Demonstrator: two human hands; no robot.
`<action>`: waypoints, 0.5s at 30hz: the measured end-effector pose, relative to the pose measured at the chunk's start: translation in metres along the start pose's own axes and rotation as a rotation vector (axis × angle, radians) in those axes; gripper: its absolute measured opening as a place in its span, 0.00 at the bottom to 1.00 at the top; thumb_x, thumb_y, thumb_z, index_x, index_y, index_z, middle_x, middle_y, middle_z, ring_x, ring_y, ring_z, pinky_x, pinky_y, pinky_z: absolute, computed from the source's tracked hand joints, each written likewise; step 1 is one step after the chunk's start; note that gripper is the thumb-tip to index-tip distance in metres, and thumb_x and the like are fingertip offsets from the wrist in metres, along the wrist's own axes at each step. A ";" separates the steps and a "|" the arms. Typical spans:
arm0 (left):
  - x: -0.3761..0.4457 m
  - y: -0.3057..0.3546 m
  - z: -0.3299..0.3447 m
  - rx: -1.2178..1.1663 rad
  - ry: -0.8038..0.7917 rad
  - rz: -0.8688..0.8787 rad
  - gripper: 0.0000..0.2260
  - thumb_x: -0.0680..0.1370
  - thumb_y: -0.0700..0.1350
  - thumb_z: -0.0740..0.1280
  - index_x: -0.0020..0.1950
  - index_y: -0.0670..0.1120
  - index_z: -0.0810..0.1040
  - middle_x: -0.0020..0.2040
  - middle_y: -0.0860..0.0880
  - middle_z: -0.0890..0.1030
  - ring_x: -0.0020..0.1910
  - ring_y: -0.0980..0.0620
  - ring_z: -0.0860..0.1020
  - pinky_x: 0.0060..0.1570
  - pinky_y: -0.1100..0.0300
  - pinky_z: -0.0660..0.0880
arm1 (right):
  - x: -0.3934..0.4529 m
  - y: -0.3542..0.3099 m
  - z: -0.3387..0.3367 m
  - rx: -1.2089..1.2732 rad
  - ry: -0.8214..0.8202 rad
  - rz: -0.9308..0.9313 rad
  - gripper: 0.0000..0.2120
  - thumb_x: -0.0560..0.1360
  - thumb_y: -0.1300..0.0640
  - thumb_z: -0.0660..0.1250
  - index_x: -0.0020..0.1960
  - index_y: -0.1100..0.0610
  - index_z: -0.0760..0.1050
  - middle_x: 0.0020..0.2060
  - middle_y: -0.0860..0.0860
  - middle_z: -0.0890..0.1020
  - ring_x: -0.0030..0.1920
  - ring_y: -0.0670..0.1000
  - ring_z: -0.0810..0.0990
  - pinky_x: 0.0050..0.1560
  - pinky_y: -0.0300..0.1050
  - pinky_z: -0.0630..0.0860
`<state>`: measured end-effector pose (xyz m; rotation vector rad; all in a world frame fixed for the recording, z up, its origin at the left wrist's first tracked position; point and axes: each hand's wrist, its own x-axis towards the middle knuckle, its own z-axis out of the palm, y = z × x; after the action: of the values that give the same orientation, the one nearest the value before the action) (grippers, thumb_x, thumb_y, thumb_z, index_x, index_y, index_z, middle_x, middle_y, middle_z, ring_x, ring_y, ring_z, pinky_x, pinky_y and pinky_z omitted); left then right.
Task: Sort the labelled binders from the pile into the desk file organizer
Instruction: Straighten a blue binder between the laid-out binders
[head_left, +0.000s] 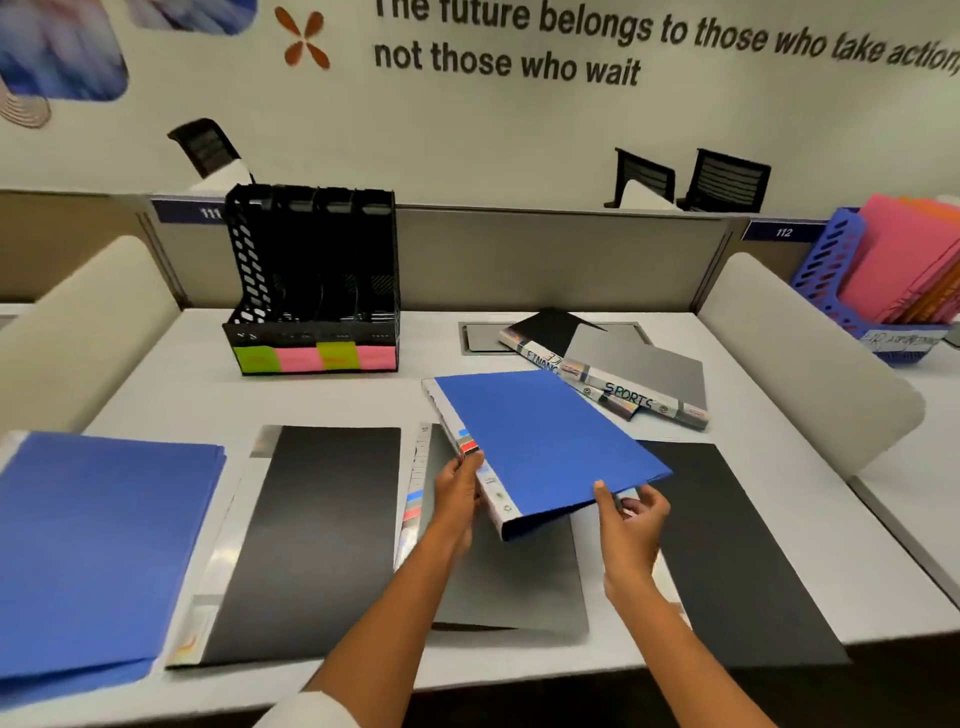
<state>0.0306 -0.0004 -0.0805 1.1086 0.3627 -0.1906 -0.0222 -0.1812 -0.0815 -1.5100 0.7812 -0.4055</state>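
A blue binder hangs tilted above the desk, held by both hands. My left hand grips its white spine near the coloured label. My right hand pinches its near right corner, thumb on the cover. Under it lies a grey binder. A black binder lies to the left, another black one to the right, and a blue binder at the far left. The pile of labelled binders, one marked SPORTS, lies behind. The black file organizer with green and pink notes stands at the back left, its slots holding nothing.
A blue tray with pink and orange folders stands on the neighbouring desk at the right. Curved beige dividers flank the desk on both sides. A grey partition runs behind, with black chairs beyond it.
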 end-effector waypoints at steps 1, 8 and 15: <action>-0.001 0.000 -0.011 0.023 0.004 -0.009 0.14 0.80 0.44 0.64 0.64 0.40 0.75 0.58 0.39 0.82 0.54 0.40 0.82 0.53 0.47 0.80 | 0.000 0.003 0.000 -0.060 0.036 -0.030 0.30 0.70 0.48 0.75 0.65 0.51 0.63 0.57 0.53 0.74 0.55 0.55 0.77 0.54 0.56 0.77; -0.013 -0.001 -0.076 0.197 0.004 -0.018 0.10 0.82 0.45 0.61 0.60 0.45 0.77 0.52 0.41 0.84 0.45 0.43 0.85 0.36 0.55 0.80 | -0.007 0.042 0.001 -0.517 -0.058 -0.278 0.37 0.69 0.52 0.76 0.72 0.51 0.62 0.71 0.55 0.64 0.69 0.59 0.65 0.63 0.59 0.70; -0.015 -0.009 -0.096 0.590 0.083 0.179 0.04 0.80 0.47 0.65 0.47 0.55 0.78 0.50 0.52 0.82 0.44 0.55 0.81 0.39 0.63 0.79 | -0.015 0.079 0.009 -0.888 -0.496 -0.169 0.37 0.71 0.35 0.67 0.74 0.49 0.63 0.74 0.54 0.64 0.73 0.56 0.63 0.71 0.53 0.65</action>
<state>-0.0048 0.0817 -0.1208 1.7276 0.2841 -0.0924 -0.0441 -0.1595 -0.1563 -2.3865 0.4366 0.2491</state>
